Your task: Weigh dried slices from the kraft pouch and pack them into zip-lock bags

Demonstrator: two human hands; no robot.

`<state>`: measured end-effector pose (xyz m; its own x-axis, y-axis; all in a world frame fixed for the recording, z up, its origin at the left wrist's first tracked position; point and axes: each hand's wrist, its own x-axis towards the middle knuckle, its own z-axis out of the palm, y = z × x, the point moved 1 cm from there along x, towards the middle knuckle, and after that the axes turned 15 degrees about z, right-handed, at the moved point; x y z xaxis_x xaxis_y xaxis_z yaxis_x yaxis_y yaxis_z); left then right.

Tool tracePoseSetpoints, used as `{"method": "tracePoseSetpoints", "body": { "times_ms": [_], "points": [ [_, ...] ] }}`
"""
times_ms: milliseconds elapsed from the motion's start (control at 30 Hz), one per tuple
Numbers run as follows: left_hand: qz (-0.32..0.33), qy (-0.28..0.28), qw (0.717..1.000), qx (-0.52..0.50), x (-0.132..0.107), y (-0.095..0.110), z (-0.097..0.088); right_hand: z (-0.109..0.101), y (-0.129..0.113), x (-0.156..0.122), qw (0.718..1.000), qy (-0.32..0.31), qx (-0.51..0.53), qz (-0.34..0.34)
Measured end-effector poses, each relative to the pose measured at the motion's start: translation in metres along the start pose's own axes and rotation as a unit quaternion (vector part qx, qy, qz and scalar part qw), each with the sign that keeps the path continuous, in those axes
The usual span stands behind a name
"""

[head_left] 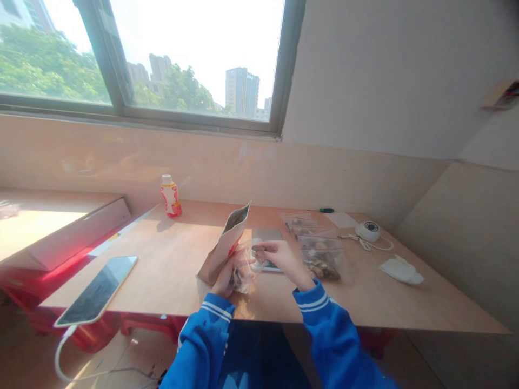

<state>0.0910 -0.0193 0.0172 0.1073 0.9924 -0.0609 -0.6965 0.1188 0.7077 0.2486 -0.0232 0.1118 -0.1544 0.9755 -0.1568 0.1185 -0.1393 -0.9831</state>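
My left hand [226, 275] grips a clear plastic bag [242, 273] low at the table's front edge, with dark chunky pieces inside it. My right hand [280, 258] pinches at the top of that bag, though its fingertips partly hide what they hold. Just behind my left hand, a kraft paper bag [224, 246] with a clear window stands tilted, its top open. A flat grey device [266, 234] lies under and beyond my right hand. To the right of that hand lie several zip bags, the nearest a clear zip bag [322, 257] holding brown pieces.
A wooden table [170, 265] holds a tablet [96, 290] with a white cable at left and a small red-and-white bottle [171, 196] by the wall. A round white device [367, 231] with a cord and a white cloth [401, 271] lie at right.
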Motion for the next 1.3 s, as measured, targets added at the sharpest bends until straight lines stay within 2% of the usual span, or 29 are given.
{"method": "tracePoseSetpoints", "body": {
  "times_ms": [100,233,333,400,567,700,833,1133,1300],
  "points": [
    [-0.009,-0.009,0.999,0.044,0.000,0.001,0.000,0.000,-0.021,-0.001,0.999,0.026,0.030,-0.027],
    [-0.012,-0.011,0.999,0.043,-0.001,0.004,0.004,0.001,-0.062,0.004,0.990,0.049,0.084,-0.107],
    [-0.011,-0.015,0.999,0.043,-0.001,0.004,0.003,0.010,-0.089,0.011,0.978,0.056,0.104,-0.173],
    [-0.010,-0.023,0.999,0.043,-0.001,0.003,0.002,0.020,-0.098,0.016,0.972,0.059,0.094,-0.206],
    [0.000,-0.021,0.999,0.049,0.001,0.000,0.000,0.037,-0.090,0.025,0.968,0.019,-0.012,-0.250],
    [-0.013,-0.026,0.999,0.044,-0.001,0.000,0.000,0.034,-0.082,0.026,0.953,-0.019,-0.086,-0.291],
    [-0.040,-0.006,0.999,0.032,-0.002,0.001,0.002,0.030,-0.082,0.027,0.938,-0.038,-0.116,-0.324],
    [-0.015,-0.016,0.999,0.044,0.002,-0.001,-0.001,0.031,-0.079,0.024,0.939,0.007,-0.123,-0.320],
    [-0.026,-0.004,0.999,0.039,0.001,-0.001,0.000,0.031,-0.080,0.019,0.939,0.026,-0.141,-0.313]
  ]
}}
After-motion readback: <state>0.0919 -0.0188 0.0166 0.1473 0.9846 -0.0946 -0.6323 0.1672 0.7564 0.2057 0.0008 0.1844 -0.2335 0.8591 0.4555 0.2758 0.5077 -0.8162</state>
